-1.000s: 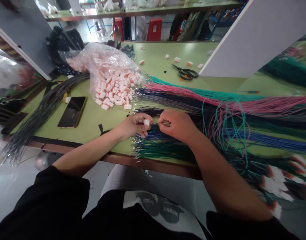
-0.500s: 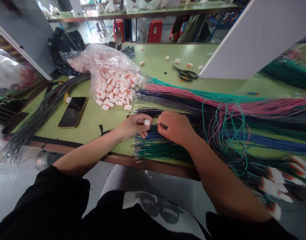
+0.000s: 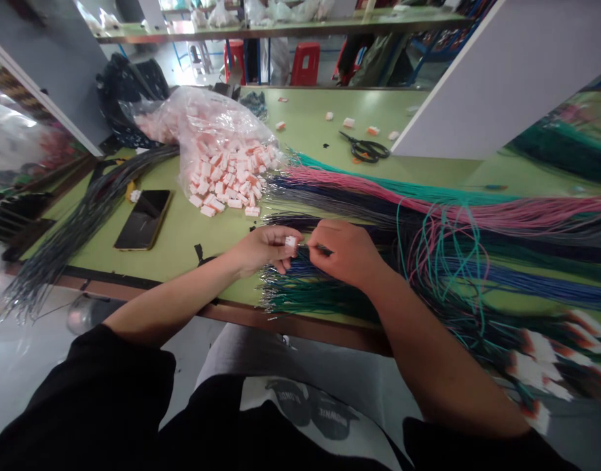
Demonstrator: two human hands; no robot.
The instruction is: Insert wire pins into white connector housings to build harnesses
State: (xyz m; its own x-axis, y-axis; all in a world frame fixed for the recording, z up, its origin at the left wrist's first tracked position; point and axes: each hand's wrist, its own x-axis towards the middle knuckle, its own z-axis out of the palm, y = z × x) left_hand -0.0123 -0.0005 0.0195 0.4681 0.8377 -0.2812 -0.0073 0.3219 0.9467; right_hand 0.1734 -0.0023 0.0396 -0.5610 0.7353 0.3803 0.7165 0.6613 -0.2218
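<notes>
Between the thumb and fingers of my left hand point(image 3: 268, 250) is a small white connector housing point(image 3: 291, 242). Close to its right side, my right hand point(image 3: 347, 252) pinches a thin wire, whose tip points at the housing; whether they touch is too small to tell. Under and around both hands lie bundles of blue wires point(image 3: 305, 265) and green wires point(image 3: 320, 294), their metal tips toward the left. Beyond the hands run pink wires point(image 3: 354, 182) and turquoise wires point(image 3: 379, 178). A plastic bag point(image 3: 202, 114) spills a pile of white and orange housings point(image 3: 226, 176).
A phone point(image 3: 143, 220) and grey wires point(image 3: 91, 203) lie on the left. Black scissors point(image 3: 364, 147) and several loose housings are at the back. A white panel point(image 3: 497, 78) stands at right. Wired housings point(image 3: 541, 360) hang near the front right edge.
My right hand has shifted slightly left, closer to the housing in my left hand. The housing appears turned slightly.
</notes>
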